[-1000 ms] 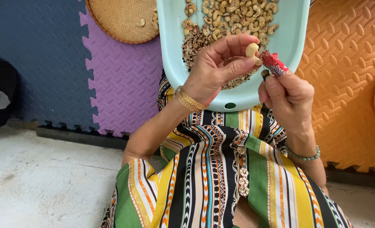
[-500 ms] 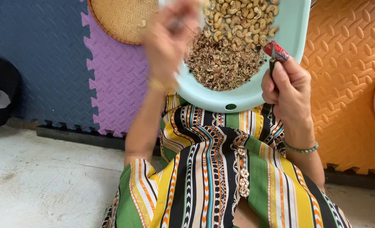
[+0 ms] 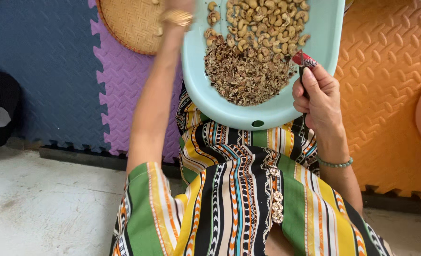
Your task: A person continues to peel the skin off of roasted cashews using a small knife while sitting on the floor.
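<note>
A home floor workspace is suggested by interlocking foam mats [image 3: 54, 61] spread beneath both hands, bare concrete [image 3: 44, 208] nearer the body, and a woven tray [image 3: 130, 23] by the left hand.

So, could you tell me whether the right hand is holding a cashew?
No, the right hand grips a small red-tipped tool beside the basin.

I see no packages, labels, signs or screens anywhere in my view, near or far, left or right.
</note>
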